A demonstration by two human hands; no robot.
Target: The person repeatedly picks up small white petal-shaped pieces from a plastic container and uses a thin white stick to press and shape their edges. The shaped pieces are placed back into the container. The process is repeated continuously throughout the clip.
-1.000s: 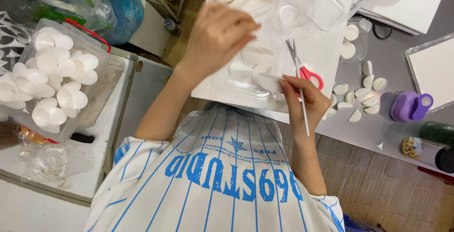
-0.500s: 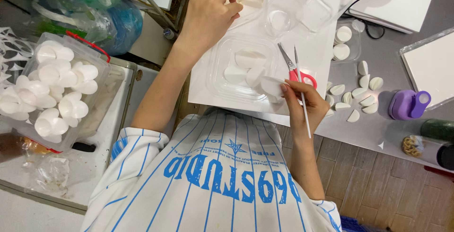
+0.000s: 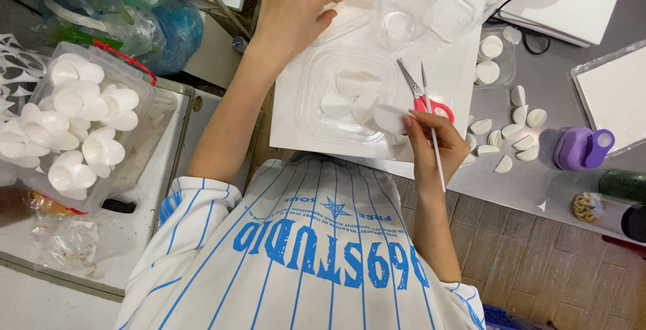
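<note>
Grey worktop upper right, wood-plank floor below it. White side table at left, bagged clutter behind it. Even, diffuse light, no hard shadows.

A small craft workshop: a steel worktable strewn with white petal pieces, scissors, a storage bin.

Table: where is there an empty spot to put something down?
The grey table is bare between the purple punch and the white sheet, and below the white petals near its edge. It is crowded around the scissors, the clear tray and the right hand.
</note>
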